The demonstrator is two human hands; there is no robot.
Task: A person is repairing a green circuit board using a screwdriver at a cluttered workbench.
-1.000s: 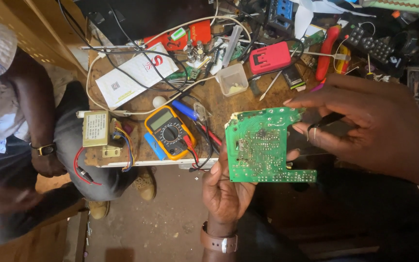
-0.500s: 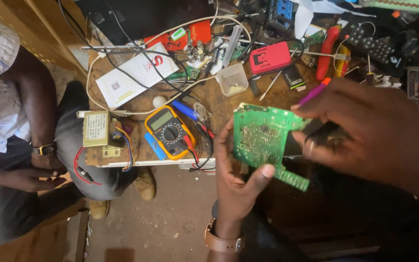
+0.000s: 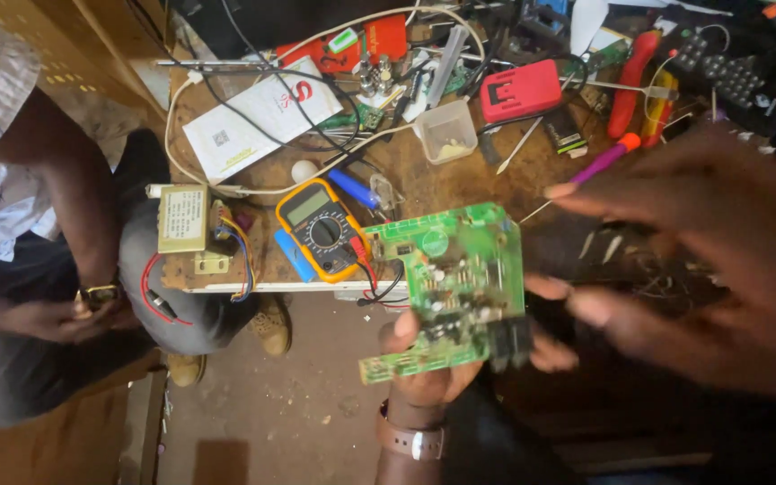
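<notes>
My left hand point(image 3: 424, 373) holds a green circuit board point(image 3: 451, 287) from below, its component side facing up with small parts and black blocks on it. The thumb presses on the board's left lower edge. My right hand point(image 3: 702, 278) hovers blurred just right of the board, fingers spread and holding nothing, fingertips close to the board's right edge. A wristwatch point(image 3: 413, 438) sits on my left wrist.
A cluttered wooden bench point(image 3: 424, 184) carries a yellow multimeter point(image 3: 321, 229), a transformer point(image 3: 186, 224), a white booklet point(image 3: 258, 112), a red box point(image 3: 521, 90), a clear plastic cup point(image 3: 446, 130), screwdrivers and cables. Another person point(image 3: 38, 251) sits at the left.
The board has been flipped from its solder side to its component side. My right hand let go of it and drew back to the right; my left hand now holds it alone.
</notes>
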